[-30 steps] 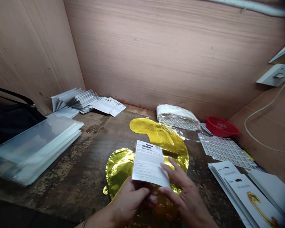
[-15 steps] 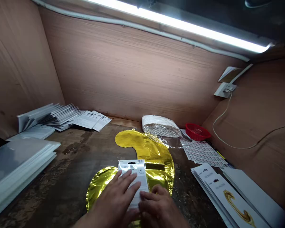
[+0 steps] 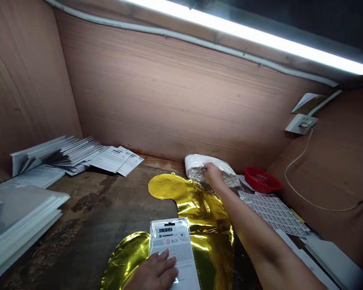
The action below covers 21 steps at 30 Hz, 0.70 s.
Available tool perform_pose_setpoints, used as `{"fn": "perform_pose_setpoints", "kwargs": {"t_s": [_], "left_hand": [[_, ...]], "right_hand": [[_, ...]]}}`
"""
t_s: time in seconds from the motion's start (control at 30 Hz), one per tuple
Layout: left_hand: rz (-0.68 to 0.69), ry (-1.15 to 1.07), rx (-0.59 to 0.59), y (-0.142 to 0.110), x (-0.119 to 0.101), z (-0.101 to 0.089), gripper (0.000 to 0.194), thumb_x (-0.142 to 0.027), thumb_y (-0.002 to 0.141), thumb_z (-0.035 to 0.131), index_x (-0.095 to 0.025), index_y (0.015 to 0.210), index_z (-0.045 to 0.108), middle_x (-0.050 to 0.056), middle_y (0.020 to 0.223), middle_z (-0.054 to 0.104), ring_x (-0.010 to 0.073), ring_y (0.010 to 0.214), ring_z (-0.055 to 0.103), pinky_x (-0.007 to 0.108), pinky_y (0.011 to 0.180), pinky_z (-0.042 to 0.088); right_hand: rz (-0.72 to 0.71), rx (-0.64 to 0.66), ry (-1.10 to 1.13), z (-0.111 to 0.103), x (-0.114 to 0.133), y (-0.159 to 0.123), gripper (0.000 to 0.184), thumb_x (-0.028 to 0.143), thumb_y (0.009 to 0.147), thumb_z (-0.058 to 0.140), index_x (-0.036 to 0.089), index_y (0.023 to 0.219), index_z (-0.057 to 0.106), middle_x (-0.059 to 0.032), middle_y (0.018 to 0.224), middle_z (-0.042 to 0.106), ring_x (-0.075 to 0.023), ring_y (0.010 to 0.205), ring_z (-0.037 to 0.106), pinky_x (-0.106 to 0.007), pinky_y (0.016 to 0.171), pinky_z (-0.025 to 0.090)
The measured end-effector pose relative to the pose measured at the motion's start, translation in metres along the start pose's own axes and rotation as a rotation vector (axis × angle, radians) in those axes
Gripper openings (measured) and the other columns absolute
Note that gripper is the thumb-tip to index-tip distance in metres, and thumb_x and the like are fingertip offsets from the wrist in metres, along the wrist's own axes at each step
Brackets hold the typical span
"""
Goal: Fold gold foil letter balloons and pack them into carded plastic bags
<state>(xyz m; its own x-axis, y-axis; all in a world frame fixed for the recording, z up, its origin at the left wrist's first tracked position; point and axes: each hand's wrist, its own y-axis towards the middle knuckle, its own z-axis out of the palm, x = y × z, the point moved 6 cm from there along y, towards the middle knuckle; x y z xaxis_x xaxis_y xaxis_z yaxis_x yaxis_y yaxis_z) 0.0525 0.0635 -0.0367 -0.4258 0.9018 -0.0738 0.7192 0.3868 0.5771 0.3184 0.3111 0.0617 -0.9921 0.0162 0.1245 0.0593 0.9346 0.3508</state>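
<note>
My left hand [image 3: 155, 272] lies with its fingers stretched on a white printed card [image 3: 172, 257] in a clear sleeve, which has a hanging slot at its top. Under the card spreads a flat gold foil balloon [image 3: 208, 229] with a curved shape, on the dark tabletop. My right hand [image 3: 213, 174] reaches to the back of the table, its fingers pinched at the front of a bundle of thin white straws [image 3: 196, 161] in clear plastic wrap. What sits between those fingertips is too small to make out.
A fanned stack of white cards [image 3: 81, 151] stands at the back left, with a pile of clear plastic sleeves [image 3: 24, 217] nearer. To the right are a red basket [image 3: 261, 180], sticker sheets [image 3: 274, 211] and white cards [image 3: 332, 257]. A cable [image 3: 299, 157] hangs from a wall socket [image 3: 301, 123].
My right hand has left the card and stretched forward to the bundle of white straws. My left hand has shifted lower on the card and still rests on it.
</note>
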Motion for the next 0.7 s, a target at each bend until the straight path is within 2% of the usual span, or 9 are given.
{"fn": "perform_pose_setpoints", "kwargs": {"t_s": [0.13,0.3,0.4,0.5,0.6,0.7], "left_hand": [[-0.011,-0.032,0.085,0.001,0.0,-0.005,0.024,-0.029,0.097,0.049,-0.022,0.116,0.061,0.004,0.115,0.071,0.0206,0.104,0.068,0.025,0.09,0.054],[-0.087,-0.117,0.097,0.004,-0.002,-0.011,0.026,-0.026,0.093,0.056,-0.023,0.118,0.061,0.006,0.118,0.069,0.0216,0.109,0.066,0.026,0.094,0.051],[-0.111,-0.12,0.119,0.002,-0.006,0.001,0.028,-0.03,0.089,0.06,-0.021,0.115,0.063,0.007,0.119,0.068,0.0253,0.11,0.065,0.031,0.095,0.052],[-0.135,-0.082,0.116,-0.004,-0.007,0.02,0.033,-0.041,0.086,0.063,-0.019,0.11,0.065,0.01,0.116,0.07,0.0294,0.108,0.066,0.037,0.093,0.053],[-0.137,-0.081,0.103,-0.011,-0.008,0.036,0.039,-0.048,0.086,0.06,-0.02,0.113,0.064,0.011,0.116,0.069,0.0308,0.109,0.065,0.041,0.093,0.053],[-0.158,-0.111,0.077,-0.016,-0.007,0.045,0.04,-0.049,0.087,0.059,-0.021,0.114,0.064,0.011,0.117,0.069,0.0307,0.112,0.063,0.041,0.096,0.051]], "right_hand": [[-0.008,0.083,-0.091,0.007,-0.01,0.011,0.028,0.035,0.093,0.059,0.016,0.115,0.06,-0.0078,0.116,0.061,-0.021,0.098,0.062,-0.042,0.084,0.053],[-0.016,0.128,-0.18,0.005,-0.011,0.011,0.03,0.034,0.093,0.059,0.017,0.118,0.058,-0.0083,0.118,0.06,-0.0217,0.1,0.061,-0.042,0.085,0.053],[-0.008,0.148,-0.222,0.001,-0.006,0.012,0.03,0.034,0.093,0.059,0.017,0.117,0.059,-0.0085,0.118,0.06,-0.0218,0.1,0.062,-0.041,0.084,0.053],[-0.025,0.177,-0.249,-0.004,-0.002,0.012,0.03,0.035,0.093,0.06,0.016,0.116,0.06,-0.0077,0.117,0.061,-0.0223,0.1,0.062,-0.041,0.085,0.053],[-0.042,0.192,-0.266,-0.008,-0.002,0.012,0.03,0.034,0.093,0.059,0.016,0.116,0.059,-0.0086,0.118,0.06,-0.0217,0.1,0.062,-0.042,0.085,0.053],[-0.031,0.184,-0.272,-0.007,-0.002,0.016,0.029,0.034,0.093,0.06,0.016,0.115,0.06,-0.0091,0.117,0.061,-0.0213,0.099,0.062,-0.041,0.085,0.053]]}}
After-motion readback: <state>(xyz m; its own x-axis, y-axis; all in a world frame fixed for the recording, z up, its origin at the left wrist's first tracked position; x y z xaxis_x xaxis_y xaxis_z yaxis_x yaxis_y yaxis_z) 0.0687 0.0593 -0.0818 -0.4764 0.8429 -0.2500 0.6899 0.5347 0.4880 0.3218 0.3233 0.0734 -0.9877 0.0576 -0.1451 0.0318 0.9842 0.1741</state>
